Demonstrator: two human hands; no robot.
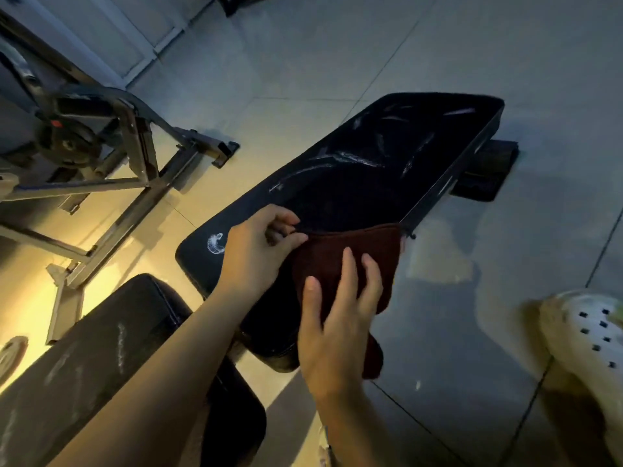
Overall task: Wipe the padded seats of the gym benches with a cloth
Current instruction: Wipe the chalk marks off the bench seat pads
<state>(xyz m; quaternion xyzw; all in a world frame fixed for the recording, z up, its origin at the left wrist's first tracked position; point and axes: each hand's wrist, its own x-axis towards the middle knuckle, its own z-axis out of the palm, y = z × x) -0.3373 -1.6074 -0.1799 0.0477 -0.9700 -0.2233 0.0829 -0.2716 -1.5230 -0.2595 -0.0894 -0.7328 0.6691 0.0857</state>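
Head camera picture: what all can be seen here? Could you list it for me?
flat bench: one, black padded top with pale streaks, centre, running up to the right
cloth: one, dark red, spread on the near end of the flat bench
second bench pad: one, black with pale streaks, lower left
metal frame: one, silver-grey, left, on the floor
weight plate: one, pale, far left edge, partly cut off
floor: grey tiles
shoe: one, pale with holes, lower right
left hand: pinching the cloth's edge
right hand: flat on the cloth
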